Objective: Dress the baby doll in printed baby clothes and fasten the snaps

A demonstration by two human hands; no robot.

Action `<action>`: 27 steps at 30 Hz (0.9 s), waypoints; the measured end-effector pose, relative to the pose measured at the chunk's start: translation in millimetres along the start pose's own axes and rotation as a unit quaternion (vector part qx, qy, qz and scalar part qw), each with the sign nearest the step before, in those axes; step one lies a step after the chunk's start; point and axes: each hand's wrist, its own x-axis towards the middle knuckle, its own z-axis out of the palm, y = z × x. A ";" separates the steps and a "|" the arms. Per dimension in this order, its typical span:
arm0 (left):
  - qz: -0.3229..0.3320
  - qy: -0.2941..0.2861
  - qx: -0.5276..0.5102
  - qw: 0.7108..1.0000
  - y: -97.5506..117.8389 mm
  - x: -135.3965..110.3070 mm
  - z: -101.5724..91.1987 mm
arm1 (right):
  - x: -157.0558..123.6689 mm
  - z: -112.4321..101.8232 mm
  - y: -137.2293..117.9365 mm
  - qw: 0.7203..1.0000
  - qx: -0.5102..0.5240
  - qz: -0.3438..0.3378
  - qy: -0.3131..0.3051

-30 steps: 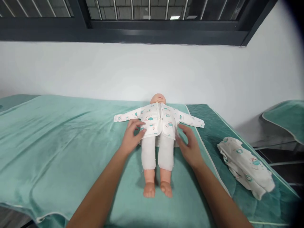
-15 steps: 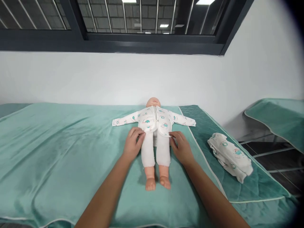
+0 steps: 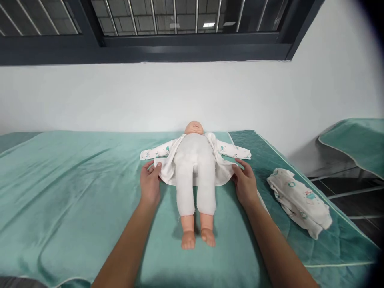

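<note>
A baby doll (image 3: 195, 160) lies on its back, head toward the wall and bare feet toward me. Its torso and legs are white cloth. Both its arms are inside the sleeves of a white printed baby jacket (image 3: 223, 172), whose front is spread apart with the plain inside showing. My left hand (image 3: 151, 182) pinches the lower corner of the left front panel. On the other side, my right hand (image 3: 244, 180) pinches the corner of the right panel. The doll's hands are hidden in the sleeves.
The doll rests on a green sheet (image 3: 90, 192) over a bed. A folded white printed garment (image 3: 300, 202) lies on the quilted dark green part (image 3: 318, 244) at right. Behind are a white wall (image 3: 135, 96) and a barred window (image 3: 192, 42). Another green-covered surface (image 3: 357, 140) stands far right.
My hands have moved apart, drawing the jacket's two front panels outward to the sides. The doll's white torso, covered before, now shows. The view has shifted slightly.
</note>
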 end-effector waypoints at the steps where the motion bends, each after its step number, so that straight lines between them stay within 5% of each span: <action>1: 0.011 0.006 0.008 1.000 0.2 -0.8 0.1 | -1.7 1.4 0.2 0.999 -0.029 -0.009 -0.008; 6: 0.113 0.102 0.024 0.988 0.0 -3.6 -9.2 | -7.7 -2.2 0.1 0.984 -0.161 -0.072 0.026; 11: 0.117 0.121 0.056 0.984 -2.3 -3.8 -16.8 | -6.0 -12.9 -3.0 0.949 -0.259 -0.125 0.127; 16: 0.111 0.127 0.068 0.983 -4.7 -1.4 -16.4 | -4.0 -15.4 -5.7 0.988 -0.076 -0.033 0.133; 20: 0.121 0.134 0.051 0.982 -5.1 -1.0 -17.1 | -1.6 -17.7 -7.2 0.985 0.065 0.021 0.161; 27: 0.170 0.154 0.128 0.965 -9.0 -1.2 -20.7 | -4.6 -15.9 -10.8 0.981 0.054 -0.045 0.182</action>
